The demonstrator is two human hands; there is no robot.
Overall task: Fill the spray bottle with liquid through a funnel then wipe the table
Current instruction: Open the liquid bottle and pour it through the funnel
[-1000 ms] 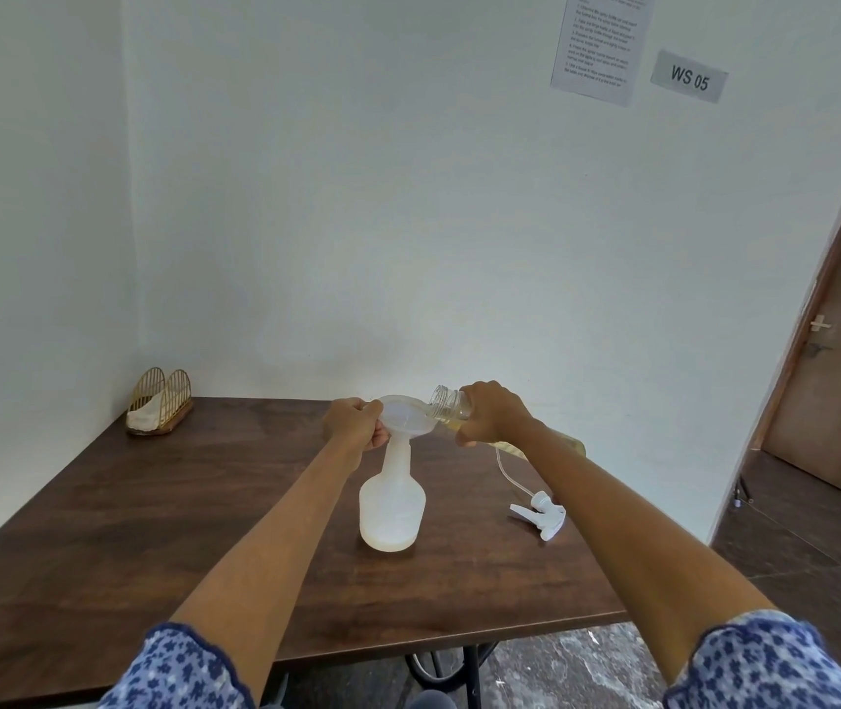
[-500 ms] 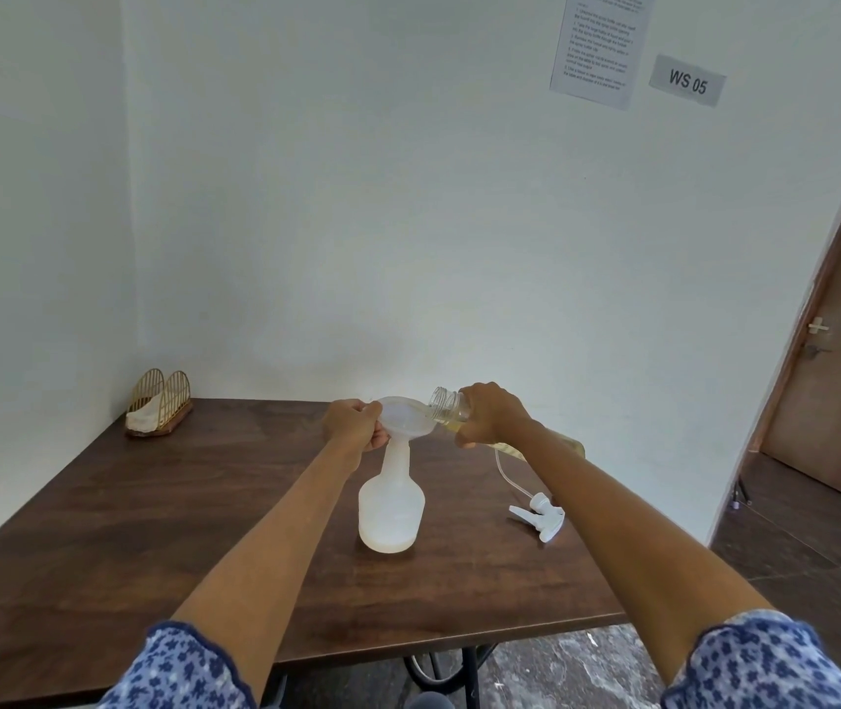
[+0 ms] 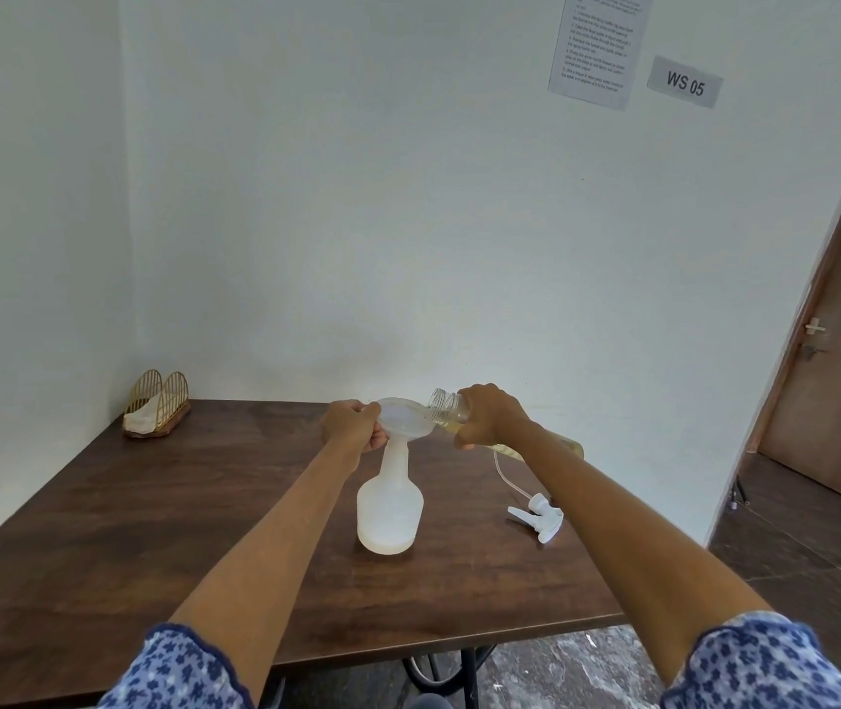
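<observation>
**Pouring into the funnel, mid-fill**

Your left hand [image 3: 354,426] pinches the rim of the funnel [image 3: 404,421], fingers clamped on its near-left edge. The funnel sits in the neck of the spray bottle [image 3: 390,509], which stands upright on the table [image 3: 152,529] near the middle. Your right hand [image 3: 490,414] is wrapped tight around the clear source bottle [image 3: 446,405], tipped almost flat, its open mouth over the funnel's right lip. Yellowish liquid shows inside near your palm; I can't tell whether any is flowing yet.

To do it well, in my view: keep the mouth over the bowl, not the lip, and raise the bottle's base slowly so the stream doesn't overshoot. Hold the funnel level; the spray bottle looks nearly empty and light, so it could tip.

Count: one spray bottle, one funnel, one source bottle, one spray head [image 3: 538,519] with tube lying on the table to the right, one wire holder [image 3: 158,404] with a white cloth or tissue at the far-left corner. Two hands, both busy.
</observation>
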